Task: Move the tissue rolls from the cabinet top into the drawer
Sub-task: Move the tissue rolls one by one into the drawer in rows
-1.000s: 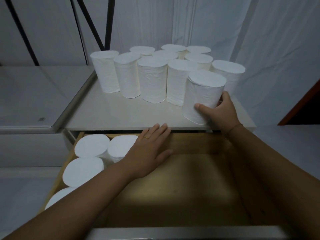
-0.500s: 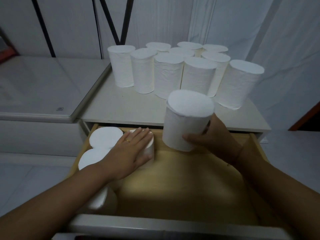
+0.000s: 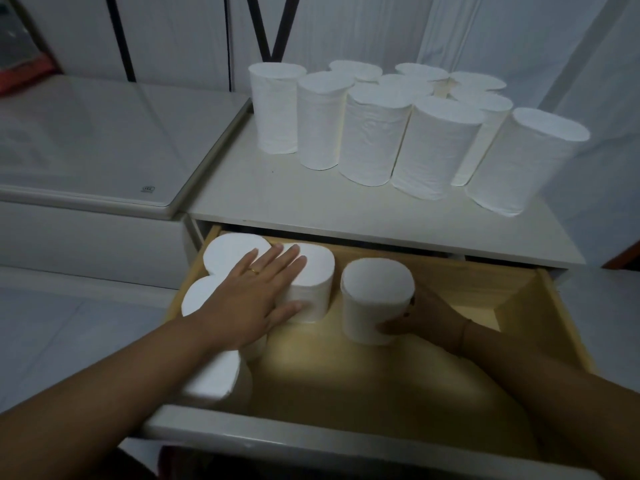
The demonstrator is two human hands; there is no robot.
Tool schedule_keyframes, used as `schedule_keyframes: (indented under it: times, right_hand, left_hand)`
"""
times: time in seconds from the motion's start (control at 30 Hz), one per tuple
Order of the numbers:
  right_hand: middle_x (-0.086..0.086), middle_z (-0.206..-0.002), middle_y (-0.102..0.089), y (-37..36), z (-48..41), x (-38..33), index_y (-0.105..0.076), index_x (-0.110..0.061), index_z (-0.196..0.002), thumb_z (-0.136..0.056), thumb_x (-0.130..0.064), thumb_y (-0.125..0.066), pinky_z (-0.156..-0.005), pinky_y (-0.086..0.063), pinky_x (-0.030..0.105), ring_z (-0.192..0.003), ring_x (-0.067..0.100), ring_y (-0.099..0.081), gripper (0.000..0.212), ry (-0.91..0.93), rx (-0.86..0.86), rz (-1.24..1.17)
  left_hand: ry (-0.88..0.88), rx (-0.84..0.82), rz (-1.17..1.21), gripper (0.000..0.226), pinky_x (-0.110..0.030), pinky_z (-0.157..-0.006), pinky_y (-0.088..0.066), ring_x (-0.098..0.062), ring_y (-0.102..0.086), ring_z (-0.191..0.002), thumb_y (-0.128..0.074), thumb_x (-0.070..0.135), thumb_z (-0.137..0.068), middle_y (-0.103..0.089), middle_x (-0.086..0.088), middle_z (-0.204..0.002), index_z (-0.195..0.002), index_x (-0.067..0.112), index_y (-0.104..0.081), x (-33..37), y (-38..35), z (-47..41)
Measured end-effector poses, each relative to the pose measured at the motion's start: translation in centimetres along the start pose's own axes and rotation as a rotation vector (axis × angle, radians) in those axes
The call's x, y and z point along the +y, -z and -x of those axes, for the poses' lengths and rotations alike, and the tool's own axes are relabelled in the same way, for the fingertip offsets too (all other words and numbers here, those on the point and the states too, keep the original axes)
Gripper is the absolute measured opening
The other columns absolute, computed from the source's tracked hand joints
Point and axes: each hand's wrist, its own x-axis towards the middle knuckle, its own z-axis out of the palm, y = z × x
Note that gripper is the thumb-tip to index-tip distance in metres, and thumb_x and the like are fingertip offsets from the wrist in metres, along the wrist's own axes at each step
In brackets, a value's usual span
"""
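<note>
My right hand [image 3: 420, 315] has its grip wrapped around the lower side of one tissue roll [image 3: 376, 299], fingers behind and thumb near the base, so the roll stands upright as it goes down onto the drawer [image 3: 554, 306] floor; I cannot tell whether its base is fully seated yet. I place it just beside the packed rolls [image 3: 311, 271] at the drawer's left, with a narrow gap showing, presumably to continue the back row and leave no wasted space. My left hand [image 3: 258, 292] lies flat and open across the tops of those packed rolls, gripping nothing; judgement: it steadies them so the incoming roll does not knock them over or push them out of line. These rolls are soft and light, so a low side hold seems better than squeezing from the top. The remaining rolls [image 3: 372, 133] stand upright in a tight cluster at the back of the cabinet top [image 3: 277, 199], well apart from the drawer. Most of the drawer floor to the right is bare wood, so the task looks early.
</note>
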Motion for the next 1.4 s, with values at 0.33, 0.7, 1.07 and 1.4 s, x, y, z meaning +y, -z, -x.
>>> schedule_keyframes:
  times: [0.33,0.7,1.07,1.4]
  right_hand:
    - [-0.013,-0.126,-0.054,0.7,-0.2,0.3,-0.039,-0.037,-0.132,-0.063,-0.027,-0.084,-0.098,-0.047,0.028,-0.114,0.001,-0.053,0.082,-0.072,-0.200,-0.091]
    - [-0.006,-0.112,-0.068,-0.7,-0.2,-0.8,-0.059,-0.038,-0.113,-0.074,-0.040,-0.071,-0.075,-0.057,0.032,-0.103,0.016,-0.065,0.041,-0.355,-0.290,-0.548]
    - [0.001,-0.123,-0.054,-3.0,0.1,-2.9,-0.049,-0.041,-0.109,-0.071,-0.049,-0.063,-0.082,-0.057,0.030,-0.112,0.024,-0.056,0.042,-0.454,-0.441,-0.494]
    - [-0.002,-0.119,-0.054,-7.0,-1.1,-5.4,-0.040,-0.027,-0.133,-0.088,-0.032,-0.058,-0.079,-0.056,0.030,-0.107,0.022,-0.054,0.048,-0.448,-0.377,-0.597]
  left_hand:
    - [-0.013,0.018,0.003,0.077,-0.031,-0.117,0.008,-0.006,0.014,-0.143,0.001,0.070,-0.083,0.008,0.012,-0.156,-0.149,0.032,-0.001,-0.4,-0.4,-0.1]
    - [-0.008,0.028,0.054,0.073,-0.030,-0.117,0.007,-0.006,0.011,-0.144,-0.007,0.066,-0.087,0.004,0.012,-0.156,-0.150,0.030,-0.006,-0.1,-0.1,0.1]
    - [0.006,-0.001,0.083,0.077,-0.037,-0.119,0.005,-0.004,0.014,-0.143,-0.010,0.074,-0.084,0.008,0.014,-0.156,-0.149,0.033,-0.002,-0.2,-0.4,0.1]
    - [0.003,-0.007,0.095,0.068,-0.031,-0.117,0.011,-0.003,0.016,-0.142,-0.009,0.064,-0.088,0.010,0.015,-0.155,-0.149,0.033,0.000,-0.4,-0.4,0.1]
